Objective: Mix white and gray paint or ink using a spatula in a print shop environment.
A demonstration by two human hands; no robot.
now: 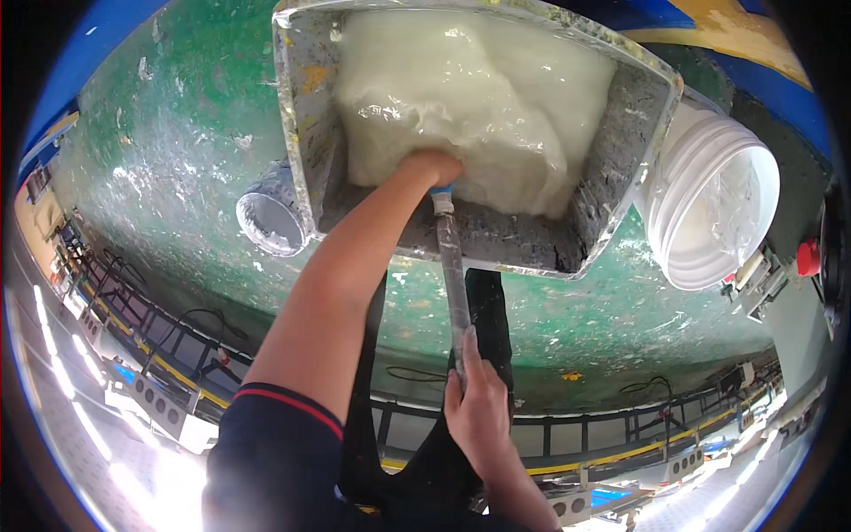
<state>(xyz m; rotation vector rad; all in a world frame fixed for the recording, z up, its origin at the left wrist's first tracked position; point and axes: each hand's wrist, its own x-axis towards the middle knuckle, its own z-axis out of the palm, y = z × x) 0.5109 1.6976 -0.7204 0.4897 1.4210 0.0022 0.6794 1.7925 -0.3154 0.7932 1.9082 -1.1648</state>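
A large grey tub with a paint-spattered rim holds a thick, glossy off-white paste. A long grey pole, stained with dried paint, runs from near my body into the tub. Its far end is out of sight in the paste, so I cannot tell what head it has. My left hand reaches over the near rim and is closed round the pole just above the paste, by a blue and white band. Nearer my body, my right hand wraps round the pole's lower part.
A white plastic bucket lies tilted against the tub's right side. On the left, a smaller paint-smeared pail touches the tub. The green floor is speckled with paint. A dark railing with a yellow stripe runs behind my legs.
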